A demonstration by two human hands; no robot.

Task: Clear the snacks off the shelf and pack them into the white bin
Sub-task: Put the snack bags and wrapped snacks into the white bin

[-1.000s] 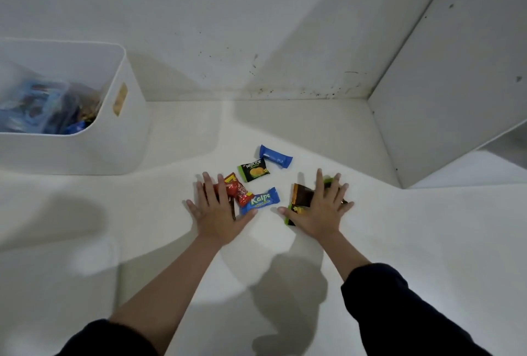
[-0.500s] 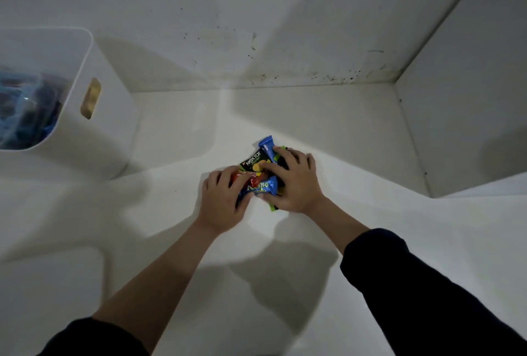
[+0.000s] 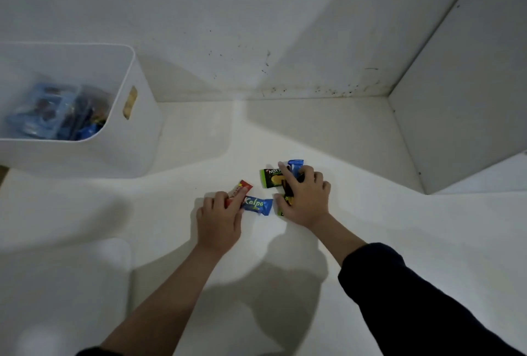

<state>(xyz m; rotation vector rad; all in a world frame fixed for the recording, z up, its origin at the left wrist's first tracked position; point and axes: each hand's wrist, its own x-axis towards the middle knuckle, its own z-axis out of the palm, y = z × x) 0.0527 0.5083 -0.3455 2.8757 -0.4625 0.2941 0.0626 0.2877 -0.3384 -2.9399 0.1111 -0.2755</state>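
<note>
The curled fingers of the left hand (image 3: 219, 220) are closed on a red packet (image 3: 240, 188), with the blue Kalpa packet (image 3: 256, 205) touching them. Those of the right hand (image 3: 304, 199) are curled over a small heap: a green Nextar packet (image 3: 271, 179), another blue packet (image 3: 296, 167) and a dark yellow-edged one (mostly hidden). All of it lies on the white shelf (image 3: 370, 227), well apart from the white bin (image 3: 142, 133) at the left, where snacks are already packed. The wrappers are judged light, crinkly and slippery; several are best bunched together by their bodies.
</note>
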